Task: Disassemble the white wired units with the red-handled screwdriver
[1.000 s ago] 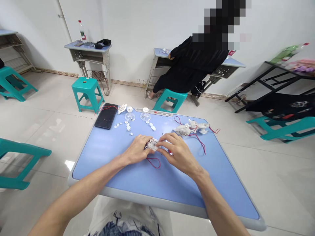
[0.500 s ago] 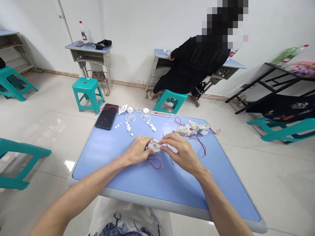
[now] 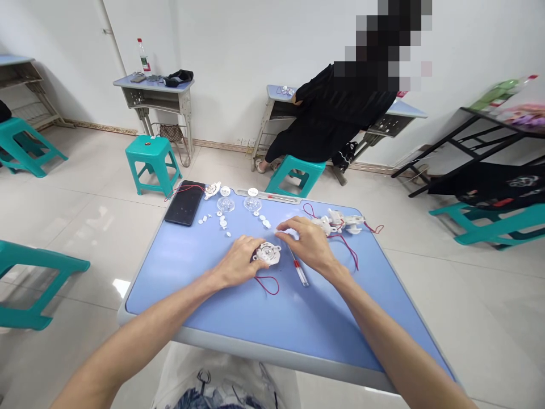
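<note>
My left hand (image 3: 240,261) is closed around the edge of a round white plastic housing (image 3: 268,254) with small side lugs, held at the table. A red cord loop (image 3: 268,285) trails from under it. My right hand (image 3: 309,241) hovers just up and right of the housing, thumb and fingertips pinched together; whatever is between them is too small to make out. Below that hand lies a screwdriver (image 3: 300,274) with a clear handle and a red band, its shaft partly covered by the fingers.
Small white parts (image 3: 222,221), clear domed covers (image 3: 252,203) and a black phone (image 3: 185,203) lie along the table's far left. White assemblies with red cords (image 3: 340,221) are at far right. A person in black (image 3: 340,108) sits on a green stool (image 3: 296,175) beyond the table.
My right hand has moved off the housing, up and slightly right, uncovering the housing's right side and more of the screwdriver. My left hand keeps its hold.
</note>
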Demonstrator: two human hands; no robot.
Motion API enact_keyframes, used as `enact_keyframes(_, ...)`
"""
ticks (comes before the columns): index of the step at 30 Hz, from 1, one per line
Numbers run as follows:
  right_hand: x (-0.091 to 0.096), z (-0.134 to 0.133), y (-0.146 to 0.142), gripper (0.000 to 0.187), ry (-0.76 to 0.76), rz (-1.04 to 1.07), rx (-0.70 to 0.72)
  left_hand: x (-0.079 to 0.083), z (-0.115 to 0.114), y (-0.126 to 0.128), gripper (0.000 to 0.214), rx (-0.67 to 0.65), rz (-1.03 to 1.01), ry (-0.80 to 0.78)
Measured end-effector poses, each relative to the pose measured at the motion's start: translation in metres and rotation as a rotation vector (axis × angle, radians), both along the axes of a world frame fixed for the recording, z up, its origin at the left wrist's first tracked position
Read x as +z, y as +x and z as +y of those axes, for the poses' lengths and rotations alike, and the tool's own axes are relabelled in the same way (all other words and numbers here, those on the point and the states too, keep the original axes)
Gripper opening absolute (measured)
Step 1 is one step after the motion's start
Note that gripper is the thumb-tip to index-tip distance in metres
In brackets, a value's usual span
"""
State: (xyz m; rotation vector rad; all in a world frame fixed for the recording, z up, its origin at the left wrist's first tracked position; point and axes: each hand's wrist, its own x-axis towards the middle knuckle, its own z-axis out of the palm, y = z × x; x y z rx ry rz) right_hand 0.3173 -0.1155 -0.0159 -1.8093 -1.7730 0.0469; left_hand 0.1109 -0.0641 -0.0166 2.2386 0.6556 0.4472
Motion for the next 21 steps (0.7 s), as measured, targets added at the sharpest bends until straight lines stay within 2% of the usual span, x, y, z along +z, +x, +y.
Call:
enact_keyframes(8,-0.013,0.009,0.003,0.016,-0.048,-0.062,-0.04,-0.001,0.0,0.001,0.042,0.004,0.01,0.008)
enact_keyframes(21,-0.013,0.015,-0.001,0.01,-0.13,-0.08,-0.112,-0.001,0.001,0.001,0.043,0.001,0.008,0.001)
